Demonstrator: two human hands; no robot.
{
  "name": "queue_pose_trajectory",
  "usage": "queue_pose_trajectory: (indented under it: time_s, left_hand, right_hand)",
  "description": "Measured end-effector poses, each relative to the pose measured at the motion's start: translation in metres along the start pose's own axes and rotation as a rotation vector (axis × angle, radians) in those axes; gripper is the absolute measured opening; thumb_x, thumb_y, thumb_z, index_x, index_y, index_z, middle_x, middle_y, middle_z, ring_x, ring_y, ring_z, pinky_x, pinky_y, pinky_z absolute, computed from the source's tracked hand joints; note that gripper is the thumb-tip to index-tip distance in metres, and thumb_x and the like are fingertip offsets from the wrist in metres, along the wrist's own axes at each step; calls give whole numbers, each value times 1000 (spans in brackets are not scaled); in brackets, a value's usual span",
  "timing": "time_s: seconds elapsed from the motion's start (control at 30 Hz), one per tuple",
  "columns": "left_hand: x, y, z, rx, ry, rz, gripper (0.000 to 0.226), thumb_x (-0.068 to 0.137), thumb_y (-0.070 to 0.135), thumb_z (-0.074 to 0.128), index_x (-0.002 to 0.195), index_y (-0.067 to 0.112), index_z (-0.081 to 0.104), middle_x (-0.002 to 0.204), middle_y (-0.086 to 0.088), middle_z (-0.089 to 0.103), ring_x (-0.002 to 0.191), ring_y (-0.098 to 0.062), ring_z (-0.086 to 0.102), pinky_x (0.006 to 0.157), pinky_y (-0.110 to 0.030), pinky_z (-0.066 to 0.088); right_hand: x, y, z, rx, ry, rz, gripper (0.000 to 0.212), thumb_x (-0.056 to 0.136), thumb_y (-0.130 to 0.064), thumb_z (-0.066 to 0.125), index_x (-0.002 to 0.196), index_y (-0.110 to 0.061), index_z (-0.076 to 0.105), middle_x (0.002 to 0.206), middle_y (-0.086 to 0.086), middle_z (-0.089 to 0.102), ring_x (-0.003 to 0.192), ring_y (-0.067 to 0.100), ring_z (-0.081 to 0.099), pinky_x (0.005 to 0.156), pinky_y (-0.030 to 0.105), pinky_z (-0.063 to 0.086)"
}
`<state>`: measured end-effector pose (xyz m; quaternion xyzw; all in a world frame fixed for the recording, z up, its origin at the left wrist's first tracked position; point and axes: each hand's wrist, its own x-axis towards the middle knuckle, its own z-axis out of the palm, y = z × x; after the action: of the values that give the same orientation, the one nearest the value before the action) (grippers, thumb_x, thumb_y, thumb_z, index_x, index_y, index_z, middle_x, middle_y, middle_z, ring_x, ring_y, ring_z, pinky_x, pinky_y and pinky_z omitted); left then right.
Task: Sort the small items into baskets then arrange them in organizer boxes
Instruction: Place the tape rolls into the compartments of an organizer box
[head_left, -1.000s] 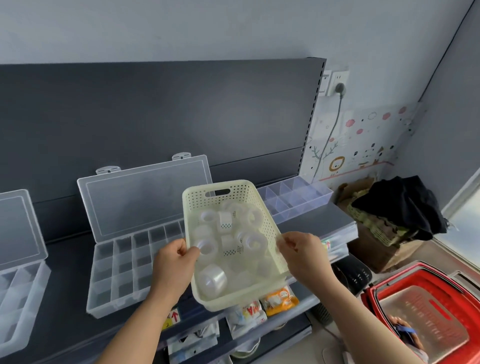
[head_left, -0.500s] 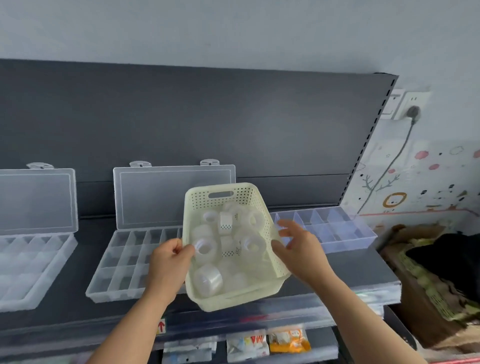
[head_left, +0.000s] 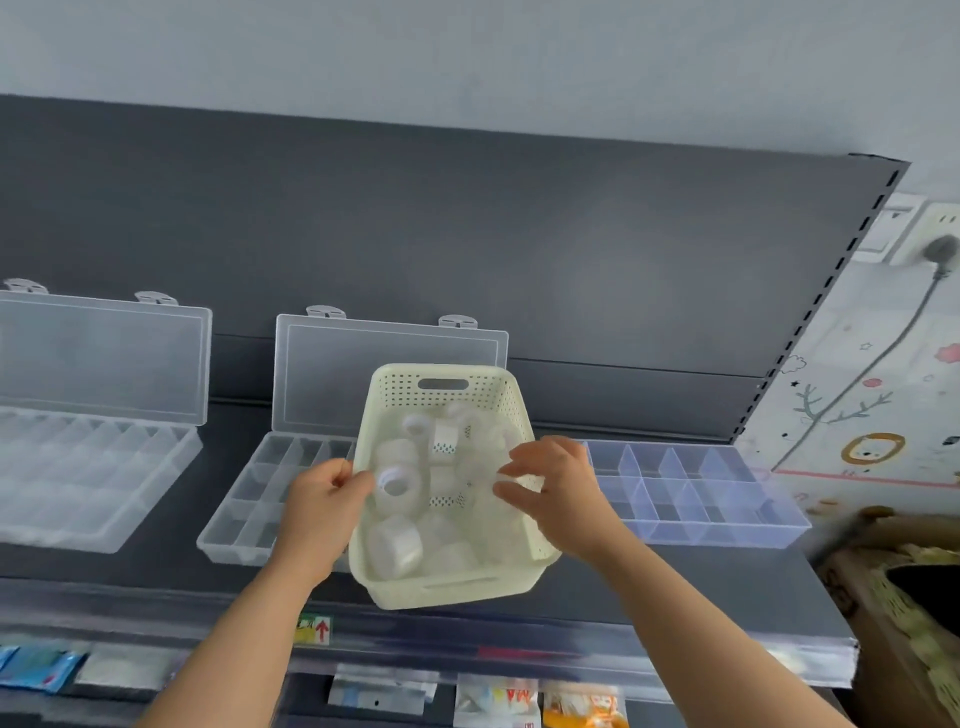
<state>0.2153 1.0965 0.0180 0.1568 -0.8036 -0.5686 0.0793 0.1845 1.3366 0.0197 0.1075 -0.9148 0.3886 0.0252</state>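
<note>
Left grip (head_left: 317, 514) is clamping the basket (head_left: 441, 592) rim, holding it over the shelf (head_left: 675, 582). Right grip (head_left: 561, 493), fingers apart, is hovering above the rolls (head_left: 397, 483): light, slick, likely best pinched across the sides.

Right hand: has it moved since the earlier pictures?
Yes. The right hand left the cream basket rim and moved left, away from the blue organizer box, over the tape rolls.

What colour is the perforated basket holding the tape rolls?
The basket is pale cream-yellow; the head view, the only one, shows it clearly.
</note>
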Motion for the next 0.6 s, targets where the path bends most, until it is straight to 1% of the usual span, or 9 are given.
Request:
queue_pose_trajectory:
  time_s: [0.03, 0.1, 0.13, 0.17, 0.23, 0.3, 0.33, 0.47, 0.6]
  left_hand:
    - [5, -2, -5, 12, -9, -5, 27, 86, 9, 58, 64, 8, 41, 64, -10, 38, 61, -21, 34, 57, -29, 26]
    - [15, -5, -14, 31, -25, -18, 24, 85, 10, 59, 66, 9, 44, 65, -8, 39, 61, -21, 34, 58, -31, 27]
    - [19, -7, -18, 41, -33, -20, 25, 85, 10, 59, 65, 10, 44, 65, -7, 39, 61, -21, 34, 58, -31, 27]
    - [22, -9, -21, 47, -40, -23, 25, 85, 10, 59, 65, 11, 43, 65, -7, 39, 61, -20, 34, 59, -31, 27]
    - [28, -12, -25, 56, -50, -33, 28, 85, 9, 59, 65, 10, 41, 64, -8, 38, 61, -20, 34, 59, -31, 27]
    - [33, -16, -29, 71, -60, -36, 32, 86, 7, 59, 63, 10, 38, 62, -8, 36, 60, -19, 34, 58, -31, 27]
    - [36, -18, -30, 84, -67, -33, 33, 86, 7, 59, 62, 10, 36, 60, -6, 34, 59, -19, 33, 58, -30, 27]
    - [40, -27, -34, 216, -92, 11, 35, 85, 6, 61, 62, 11, 35, 58, -1, 33, 56, -15, 32, 54, -29, 26]
    - [43, -33, -37, 310, -100, 23, 26, 84, 10, 66, 70, 9, 44, 66, -1, 47, 60, -15, 42, 57, -27, 33]
  right_hand:
    - [4, -2, 2, 28, 25, 6, 18, 86, -34, 68, 100, -24, 72, 106, -19, 60, 117, 12, 44, 101, 34, 38]
    - [11, -8, 2, 126, 36, 58, 19, 92, -30, 62, 104, -19, 71, 102, -13, 67, 100, 8, 59, 82, 19, 46]
    - [15, -11, 3, 168, 37, 90, 19, 94, -29, 59, 104, -18, 70, 99, -11, 69, 92, 5, 62, 73, 13, 45]
    - [18, -14, 3, 180, 44, 110, 19, 94, -28, 57, 101, -17, 70, 95, -10, 70, 86, 3, 63, 67, 10, 43]
    - [23, -17, 8, 192, 60, 140, 17, 94, -27, 56, 95, -17, 70, 89, -11, 70, 80, 1, 63, 66, 14, 46]
    - [28, -18, 14, 232, 77, 173, 15, 92, -26, 57, 92, -18, 70, 87, -9, 70, 82, 4, 64, 71, 21, 51]
    - [29, -18, 17, 242, 85, 186, 15, 92, -26, 57, 92, -18, 69, 87, -9, 70, 82, 5, 65, 72, 22, 51]
    - [30, -16, 25, 238, 99, 194, 12, 93, -25, 57, 93, -18, 67, 86, -10, 69, 81, 3, 64, 65, 14, 47]
    - [29, -16, 30, 228, 118, 209, 10, 93, -26, 57, 94, -20, 65, 84, -14, 67, 80, 1, 63, 63, 11, 45]
